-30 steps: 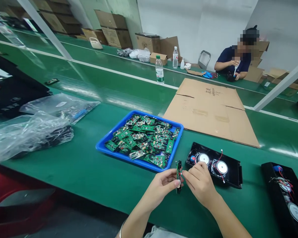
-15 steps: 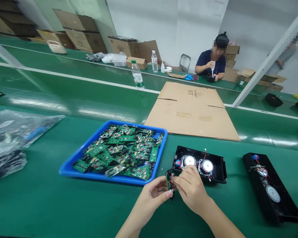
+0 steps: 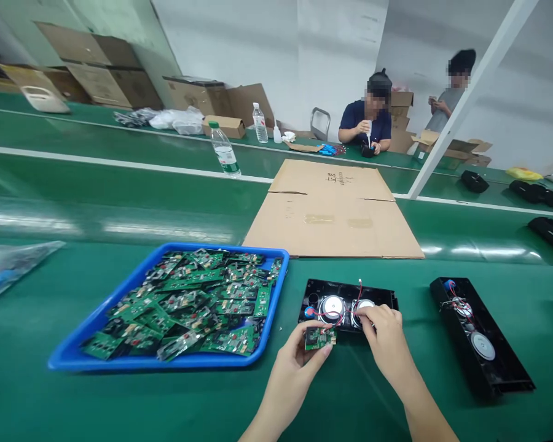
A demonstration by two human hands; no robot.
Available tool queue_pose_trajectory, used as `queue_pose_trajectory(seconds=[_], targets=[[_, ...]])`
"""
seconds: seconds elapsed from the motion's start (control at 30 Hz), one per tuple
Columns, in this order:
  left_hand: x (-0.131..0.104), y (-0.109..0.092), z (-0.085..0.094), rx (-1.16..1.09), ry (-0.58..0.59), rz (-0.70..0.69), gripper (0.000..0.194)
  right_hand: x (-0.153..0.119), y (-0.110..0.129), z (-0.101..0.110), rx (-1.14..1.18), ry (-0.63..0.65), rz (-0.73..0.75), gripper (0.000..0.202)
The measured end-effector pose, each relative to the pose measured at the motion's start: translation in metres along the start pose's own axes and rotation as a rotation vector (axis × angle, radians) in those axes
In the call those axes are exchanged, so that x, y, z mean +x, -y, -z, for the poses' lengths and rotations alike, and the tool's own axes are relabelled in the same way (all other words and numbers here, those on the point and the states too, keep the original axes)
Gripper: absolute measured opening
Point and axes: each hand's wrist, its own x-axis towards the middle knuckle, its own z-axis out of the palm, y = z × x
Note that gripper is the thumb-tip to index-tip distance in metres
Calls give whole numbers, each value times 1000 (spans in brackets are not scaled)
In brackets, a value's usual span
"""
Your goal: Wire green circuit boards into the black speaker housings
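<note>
My left hand point(image 3: 299, 359) holds a small green circuit board point(image 3: 320, 337) between thumb and fingers, in front of an open black speaker housing point(image 3: 311, 291). Red wire runs from near the board's top edge toward the left round speaker point(image 3: 332, 308). Over the right round speaker point(image 3: 365, 304), my right hand point(image 3: 384, 328) has its thumb and fingertips pinched together on a thin red wire point(image 3: 356, 302). Its white connector end stands up behind the speaker. Part of that speaker and of the housing's front wall is hidden by my right hand.
A blue tray point(image 3: 166, 367) heaped with circuit boards is at left. A second black housing point(image 3: 483, 319) lies at right. Behind are a flat cardboard sheet point(image 3: 336, 239) and a water bottle point(image 3: 225, 150). Across the bench one person point(image 3: 366, 120) sits; another point(image 3: 445, 104) stands.
My right hand has left the circuit board and moved right to the right speaker's wire. The board has turned its face toward me in my left hand. The view has swung right.
</note>
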Motion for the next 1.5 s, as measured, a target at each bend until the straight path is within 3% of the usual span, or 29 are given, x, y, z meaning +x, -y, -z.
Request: queue_pose_trajectory(seconds=[0.07, 0.17, 0.33, 0.43, 0.5, 0.7, 0.83, 1.0, 1.3, 1.5], targets=[[5, 1, 0, 26, 9, -23, 29, 6, 2, 4, 202, 85, -45, 13], [11, -4, -2, 31, 7, -38, 30, 13, 0, 8, 391, 194, -98, 19], [15, -14, -7, 35, 4, -22, 33, 20, -2, 2, 492, 222, -34, 21], [17, -15, -7, 26, 10, -20, 37, 21, -1, -5, 551, 224, -81, 14], [19, -13, -7, 20, 17, -22, 37, 20, -1, -8, 535, 196, -101, 9], [23, -11, -6, 107, 29, -10, 37, 14, 0, -15, 395, 123, 115, 15], [24, -12, -7, 191, 68, -37, 26, 11, -2, -21, 305, 84, 197, 14], [24, -12, -8, 424, 60, -109, 19, 11, -6, -27, 221, 34, 313, 15], [30, -13, -8, 496, 80, -151, 24, 9, -6, -25, 289, -14, 256, 14], [29, -6, -6, 515, 112, -133, 22, 8, -5, -27, 192, -20, 301, 16]])
